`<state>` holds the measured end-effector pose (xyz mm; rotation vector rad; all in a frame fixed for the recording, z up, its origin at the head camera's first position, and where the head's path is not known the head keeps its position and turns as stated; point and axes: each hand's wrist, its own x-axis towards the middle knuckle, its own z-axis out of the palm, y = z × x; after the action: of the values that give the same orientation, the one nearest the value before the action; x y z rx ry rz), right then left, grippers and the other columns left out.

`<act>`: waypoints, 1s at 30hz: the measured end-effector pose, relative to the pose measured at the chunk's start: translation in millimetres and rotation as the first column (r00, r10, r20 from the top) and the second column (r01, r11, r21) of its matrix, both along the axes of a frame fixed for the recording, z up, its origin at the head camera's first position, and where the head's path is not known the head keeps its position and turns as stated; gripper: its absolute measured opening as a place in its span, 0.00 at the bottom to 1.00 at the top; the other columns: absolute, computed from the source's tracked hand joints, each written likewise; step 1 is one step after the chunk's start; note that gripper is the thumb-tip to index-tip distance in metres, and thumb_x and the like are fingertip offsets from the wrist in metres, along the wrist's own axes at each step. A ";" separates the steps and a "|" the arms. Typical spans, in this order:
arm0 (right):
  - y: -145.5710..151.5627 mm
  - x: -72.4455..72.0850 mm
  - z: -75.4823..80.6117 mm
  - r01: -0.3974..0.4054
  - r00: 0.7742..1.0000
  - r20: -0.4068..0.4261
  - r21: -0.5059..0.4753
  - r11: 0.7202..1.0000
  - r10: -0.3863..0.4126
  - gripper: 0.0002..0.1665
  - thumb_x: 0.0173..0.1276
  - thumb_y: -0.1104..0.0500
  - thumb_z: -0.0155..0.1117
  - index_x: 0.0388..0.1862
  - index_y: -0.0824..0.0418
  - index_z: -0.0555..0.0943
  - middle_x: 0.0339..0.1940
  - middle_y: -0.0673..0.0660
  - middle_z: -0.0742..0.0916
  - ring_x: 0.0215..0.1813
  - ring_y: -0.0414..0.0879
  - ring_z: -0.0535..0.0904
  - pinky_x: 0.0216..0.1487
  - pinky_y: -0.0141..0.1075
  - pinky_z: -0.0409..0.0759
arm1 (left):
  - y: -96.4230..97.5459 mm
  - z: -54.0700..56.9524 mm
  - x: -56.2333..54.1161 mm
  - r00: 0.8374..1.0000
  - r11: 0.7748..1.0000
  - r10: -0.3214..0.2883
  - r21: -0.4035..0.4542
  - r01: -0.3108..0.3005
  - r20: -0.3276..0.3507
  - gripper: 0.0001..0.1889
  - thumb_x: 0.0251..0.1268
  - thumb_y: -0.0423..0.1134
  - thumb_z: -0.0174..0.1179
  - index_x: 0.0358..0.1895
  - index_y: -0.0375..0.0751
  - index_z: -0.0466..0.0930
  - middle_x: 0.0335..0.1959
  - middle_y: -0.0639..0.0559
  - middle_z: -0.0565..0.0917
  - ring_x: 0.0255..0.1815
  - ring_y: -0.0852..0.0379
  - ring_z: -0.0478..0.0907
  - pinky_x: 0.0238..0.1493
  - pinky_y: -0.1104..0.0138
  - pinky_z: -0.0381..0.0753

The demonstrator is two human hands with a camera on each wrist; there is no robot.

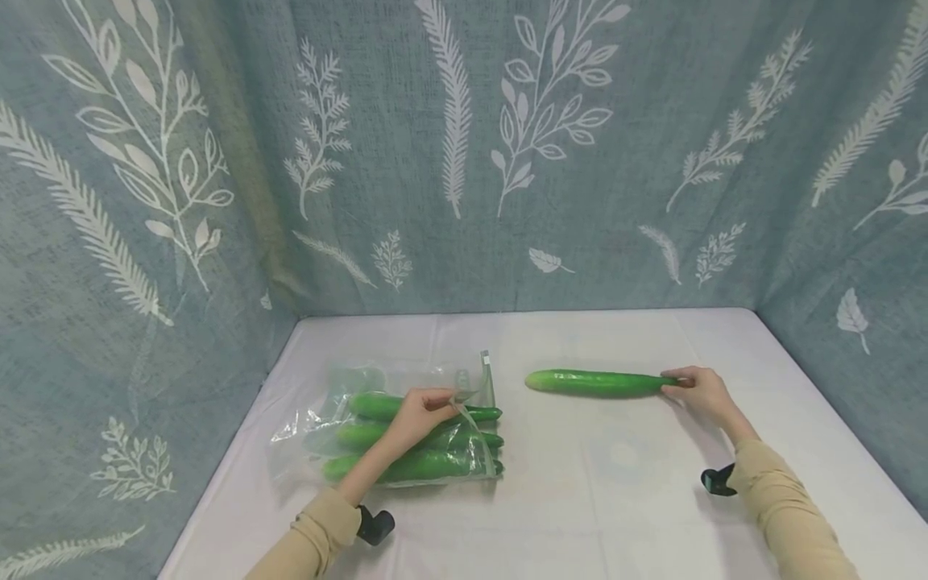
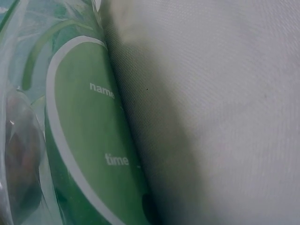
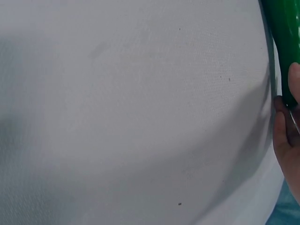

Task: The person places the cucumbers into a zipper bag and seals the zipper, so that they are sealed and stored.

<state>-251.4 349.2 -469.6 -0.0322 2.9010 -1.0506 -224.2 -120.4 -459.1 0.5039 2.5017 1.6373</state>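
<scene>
Three cucumbers lie side by side inside a clear zip bag [image 1: 304, 443], the nearest cucumber [image 1: 413, 466] along its front side. My left hand [image 1: 413, 419] pinches the upper film of the bag near its mouth, which faces right. In the left wrist view the bag's printed label [image 2: 89, 126] reads "name" and "time" over green. A single cucumber [image 1: 594, 383] lies outside the bag, to the right of its mouth. At that cucumber's right end, my right hand [image 1: 703, 395] pinches the narrow tip between thumb and fingers; the right wrist view shows the same cucumber [image 3: 285, 37] at its edge.
A white cloth [image 1: 580, 491] covers the table. Blue-grey curtains [image 1: 406, 161] with white leaf prints stand behind it and along both sides. Dark wrist-camera mounts [image 1: 375, 525] show beneath both forearms.
</scene>
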 end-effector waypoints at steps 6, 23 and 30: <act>0.7 -1.8 -2.4 -0.061 0.998 -0.019 -0.031 0.998 0.061 0.23 0.65 0.58 0.63 0.54 0.72 0.77 0.54 0.73 0.81 0.55 0.66 0.77 0.54 0.55 0.78 | -0.2 -1.2 -3.4 1.000 1.000 0.002 0.015 -0.003 0.013 0.16 0.62 0.31 0.60 0.52 0.27 0.78 0.50 0.32 0.82 0.51 0.39 0.81 0.49 0.65 0.85; 6.7 5.0 -5.7 -0.048 0.997 0.061 -0.097 0.994 0.054 0.28 0.66 0.52 0.63 0.58 0.70 0.76 0.56 0.70 0.81 0.59 0.64 0.75 0.58 0.50 0.77 | -0.5 0.1 -2.1 1.000 1.000 0.001 0.015 -0.001 0.009 0.17 0.62 0.32 0.59 0.53 0.26 0.77 0.50 0.32 0.82 0.51 0.39 0.81 0.48 0.66 0.85; 5.2 11.1 -1.9 -0.054 0.995 0.080 -0.111 0.992 0.063 0.30 0.67 0.49 0.62 0.58 0.70 0.75 0.57 0.70 0.80 0.61 0.65 0.74 0.58 0.50 0.77 | -0.2 -0.5 -0.8 1.000 1.000 0.002 0.007 -0.002 -0.002 0.16 0.62 0.31 0.59 0.52 0.26 0.78 0.48 0.32 0.83 0.50 0.39 0.82 0.48 0.66 0.85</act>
<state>-240.2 354.4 -471.5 -0.0761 2.7488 -1.1700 -225.0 -120.6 -459.6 0.5043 2.5000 1.6480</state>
